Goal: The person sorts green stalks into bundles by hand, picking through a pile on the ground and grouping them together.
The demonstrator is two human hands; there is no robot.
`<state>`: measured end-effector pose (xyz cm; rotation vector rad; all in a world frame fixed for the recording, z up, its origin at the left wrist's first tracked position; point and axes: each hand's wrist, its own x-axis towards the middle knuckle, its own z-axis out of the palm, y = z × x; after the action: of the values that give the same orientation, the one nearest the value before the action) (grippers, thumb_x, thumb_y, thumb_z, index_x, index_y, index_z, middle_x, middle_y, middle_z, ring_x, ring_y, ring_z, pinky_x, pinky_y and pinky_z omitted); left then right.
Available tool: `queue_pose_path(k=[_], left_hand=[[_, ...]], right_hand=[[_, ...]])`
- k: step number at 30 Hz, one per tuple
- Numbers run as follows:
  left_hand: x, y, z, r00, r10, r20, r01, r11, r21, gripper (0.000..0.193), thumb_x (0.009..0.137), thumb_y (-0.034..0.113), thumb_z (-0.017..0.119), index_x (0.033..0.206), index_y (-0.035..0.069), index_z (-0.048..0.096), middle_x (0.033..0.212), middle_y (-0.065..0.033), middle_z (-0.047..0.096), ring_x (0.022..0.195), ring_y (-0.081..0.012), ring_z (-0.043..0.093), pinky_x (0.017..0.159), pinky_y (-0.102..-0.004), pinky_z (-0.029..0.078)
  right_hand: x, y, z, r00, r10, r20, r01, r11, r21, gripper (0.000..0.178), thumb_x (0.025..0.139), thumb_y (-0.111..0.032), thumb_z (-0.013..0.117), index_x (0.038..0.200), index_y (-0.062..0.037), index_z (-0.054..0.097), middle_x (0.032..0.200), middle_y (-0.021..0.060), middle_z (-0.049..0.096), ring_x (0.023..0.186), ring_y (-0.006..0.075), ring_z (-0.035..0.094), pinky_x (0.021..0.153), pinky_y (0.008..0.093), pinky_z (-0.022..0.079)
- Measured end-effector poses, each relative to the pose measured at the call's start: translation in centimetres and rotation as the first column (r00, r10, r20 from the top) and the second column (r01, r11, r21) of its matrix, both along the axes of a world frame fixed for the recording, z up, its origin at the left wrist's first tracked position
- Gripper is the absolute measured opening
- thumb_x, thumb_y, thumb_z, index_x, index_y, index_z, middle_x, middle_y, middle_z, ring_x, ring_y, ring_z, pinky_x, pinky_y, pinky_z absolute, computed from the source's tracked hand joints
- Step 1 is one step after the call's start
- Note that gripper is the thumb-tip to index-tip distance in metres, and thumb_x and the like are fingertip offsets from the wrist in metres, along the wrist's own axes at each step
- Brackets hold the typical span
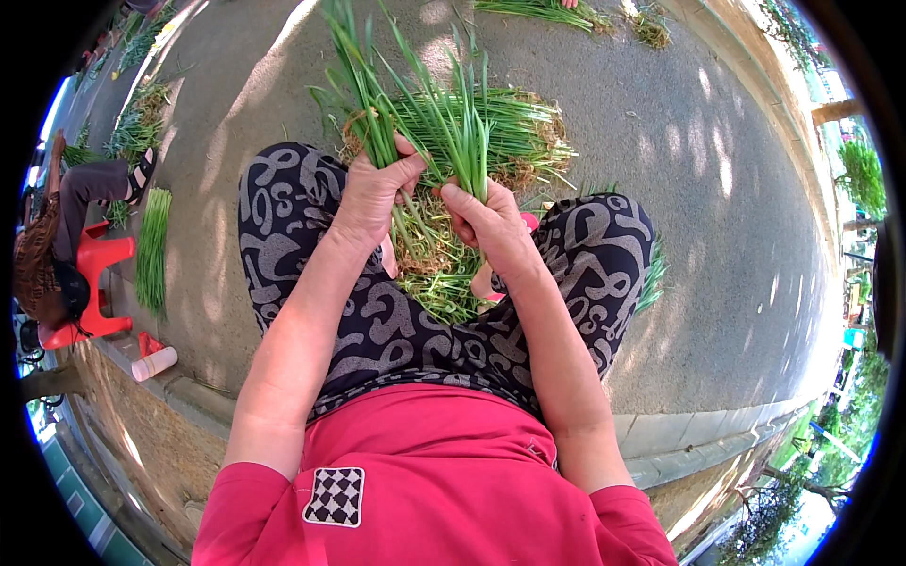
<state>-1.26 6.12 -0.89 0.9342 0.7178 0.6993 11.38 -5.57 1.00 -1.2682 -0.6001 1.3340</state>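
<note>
My left hand (376,186) is closed round a bunch of long green chive-like stalks (363,85), their leaves pointing away from me and their pale lower ends hanging below the fist. Beside it, my right hand (487,215) grips a second, smaller bunch of the same stalks (467,123) between thumb and fingers. The tops of the two bunches spread apart. Just beyond both hands lies a heap of stalks (510,123) with brown, rooty ends toward the right. Loose trimmings and pale stems (439,292) cover the ground between my legs, under the hands.
At the left, another person sits by a red plastic stool (99,269). A neat bundle of green stalks (153,250) lies near it, with a white cylinder (154,364) closer to me. More stalks (547,11) lie at the far edge. A kerb (764,75) borders the pavement on the right.
</note>
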Motion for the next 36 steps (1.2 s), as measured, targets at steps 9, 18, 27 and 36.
queue_pose_path(k=[9, 18, 27, 36], left_hand=[[-0.5, 1.4, -1.2, 0.961, 0.159, -0.228, -0.173, 0.984, -0.040, 0.013, 0.082, 0.004, 0.067, 0.086, 0.011, 0.056, 0.064, 0.0036, 0.052, 0.053, -0.0064, 0.047, 0.047, -0.0212, 0.034], [-0.9, 0.2, -1.6, 0.944, -0.156, -0.290, 0.084, 0.966, -0.244, 0.014, 0.082, 0.015, 0.072, 0.088, 0.012, 0.060, 0.067, 0.0044, 0.052, 0.055, -0.0053, 0.045, 0.047, -0.0207, 0.031], [-1.0, 0.4, -1.6, 0.960, -0.209, -0.187, 0.130, 0.922, -0.365, 0.038, 0.090, 0.040, 0.063, 0.105, 0.005, 0.059, 0.080, 0.0026, 0.051, 0.061, -0.0041, 0.047, 0.048, -0.0181, 0.036], [-0.8, 0.6, -1.1, 0.992, -0.123, -0.028, 0.107, 0.938, -0.331, 0.032, 0.093, 0.034, 0.060, 0.112, 0.008, 0.061, 0.086, 0.0019, 0.054, 0.066, -0.0068, 0.050, 0.054, -0.0208, 0.041]], right_hand=[[0.2, -1.1, 0.5, 0.998, -0.016, -0.061, 0.015, 1.000, -0.017, 0.018, 0.093, -0.021, 0.060, 0.102, -0.0056, 0.056, 0.065, -0.0061, 0.045, 0.052, 0.0023, 0.039, 0.045, 0.0186, 0.028], [1.4, -0.4, -1.2, 0.985, -0.152, 0.081, 0.150, 0.988, 0.035, 0.021, 0.091, -0.011, 0.062, 0.106, -0.0008, 0.051, 0.071, -0.0023, 0.050, 0.055, 0.0054, 0.049, 0.048, 0.0207, 0.040], [1.6, -0.3, -1.1, 0.969, -0.184, 0.162, 0.182, 0.983, 0.029, 0.024, 0.091, -0.013, 0.062, 0.108, -0.0011, 0.050, 0.075, -0.0015, 0.051, 0.055, 0.0047, 0.045, 0.048, 0.0205, 0.038], [1.3, -0.2, -1.2, 0.967, -0.172, 0.187, 0.167, 0.985, 0.045, 0.018, 0.093, -0.016, 0.061, 0.105, -0.0058, 0.051, 0.074, -0.0021, 0.054, 0.050, 0.0027, 0.043, 0.042, 0.0175, 0.031]])
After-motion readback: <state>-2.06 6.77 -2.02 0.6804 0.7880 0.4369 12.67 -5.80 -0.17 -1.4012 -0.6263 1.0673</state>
